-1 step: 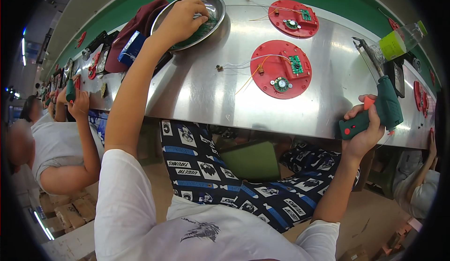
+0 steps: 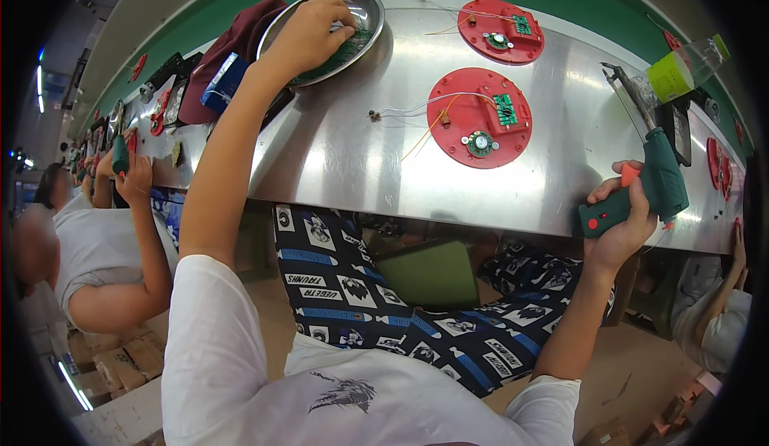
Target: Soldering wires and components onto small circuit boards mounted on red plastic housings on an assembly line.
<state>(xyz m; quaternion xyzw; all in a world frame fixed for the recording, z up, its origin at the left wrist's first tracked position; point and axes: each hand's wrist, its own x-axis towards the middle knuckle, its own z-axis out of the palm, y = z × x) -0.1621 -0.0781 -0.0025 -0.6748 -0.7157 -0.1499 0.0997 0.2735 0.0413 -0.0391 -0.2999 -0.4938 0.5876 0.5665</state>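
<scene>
"While the person's right hand (image 2: 625, 230) clasps a dark green pistol-shaped tool (image 2: 665, 174), where is the left hand (image 2: 316, 38)?"

"It dips into a metal bowl (image 2: 377, 15) of thin green pieces (image 2: 358, 44) near the far edge of the desk (image 2: 352, 166); whether its bent fingers pinch one cannot be told."

"And the tool's tip?"

"It points away from the person, near a clear bottle (image 2: 671, 82) with a yellow-green label."

"The red discs (image 2: 466, 114)?"

"Two lie on the desk between the hands, one beyond the other, each bearing a green board (image 2: 504, 111); both are apart from the hands."
</scene>
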